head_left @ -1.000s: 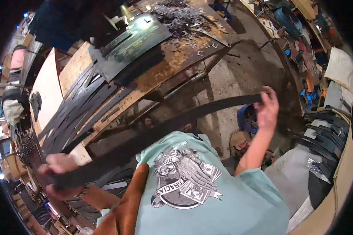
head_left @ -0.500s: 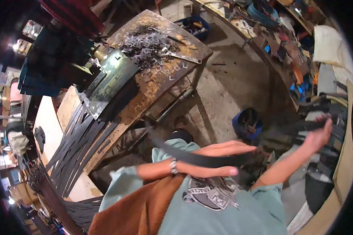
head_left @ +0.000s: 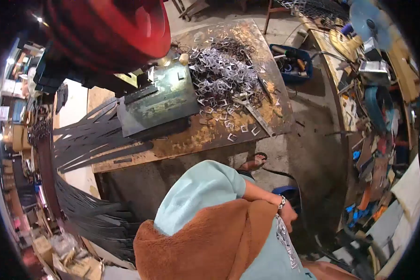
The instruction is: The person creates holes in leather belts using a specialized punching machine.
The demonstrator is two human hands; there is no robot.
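Note:
My left hand (head_left: 288,215), with a bracelet at the wrist, is low in front of my shirt, its fingers curled. A long, thin black strip (head_left: 294,179) curves from near my foot down to this hand and seems to be in its grip; the exact hold is partly hidden. Of my right arm only a bit of forearm (head_left: 329,270) shows at the bottom edge; the hand is out of sight. On the worktable, a pile of small bent cut pieces (head_left: 226,70) lies beside the metal plate (head_left: 161,100) of a machine.
Many black strips (head_left: 95,135) lie at the table's left end, with more hanging below (head_left: 93,214). A red machine part (head_left: 121,28) looms close overhead. A flat metal bar (head_left: 259,117) rests on the table. A blue bin (head_left: 291,63) stands beyond; a cluttered bench (head_left: 340,70) runs along the right.
My view has turned, bringing the worktable nearer the centre. My left hand has moved down and right across my body; my right hand, earlier out at the right, has left the view.

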